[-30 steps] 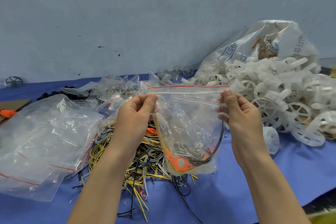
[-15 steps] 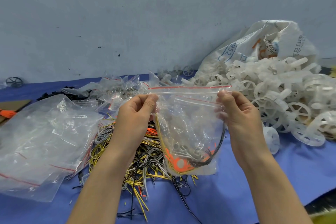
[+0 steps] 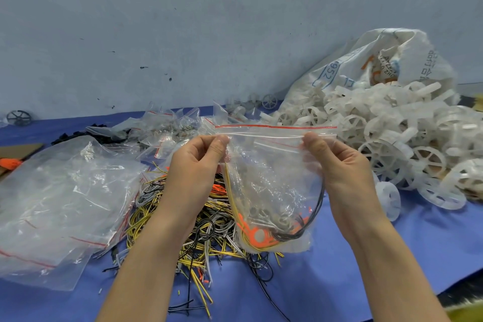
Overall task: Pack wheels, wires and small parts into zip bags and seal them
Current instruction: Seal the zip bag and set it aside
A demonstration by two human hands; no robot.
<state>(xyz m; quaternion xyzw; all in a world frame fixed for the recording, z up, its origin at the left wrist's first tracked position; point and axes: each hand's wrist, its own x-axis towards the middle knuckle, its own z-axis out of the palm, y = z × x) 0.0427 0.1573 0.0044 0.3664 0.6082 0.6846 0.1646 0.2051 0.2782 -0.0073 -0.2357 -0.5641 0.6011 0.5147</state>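
I hold a clear zip bag (image 3: 271, 180) with a red strip along its top upright above the blue table. My left hand (image 3: 194, 165) pinches the zip line at the bag's left end. My right hand (image 3: 339, 162) pinches the same line near the right end. At the bottom of the bag lie an orange wheel (image 3: 252, 234), grey small parts, and yellow and black wires. Under the bag spreads a loose pile of yellow, grey and black wires (image 3: 198, 238).
A heap of white plastic wheels (image 3: 392, 138) spills from a white woven sack (image 3: 366, 68) at the right. Empty zip bags (image 3: 52, 204) lie stacked at the left, with filled small bags (image 3: 167, 131) behind. A dark wheel (image 3: 18, 117) rests by the grey wall.
My right hand has slid a little leftward along the bag's zip line. The left hand and the bag have stayed in place.
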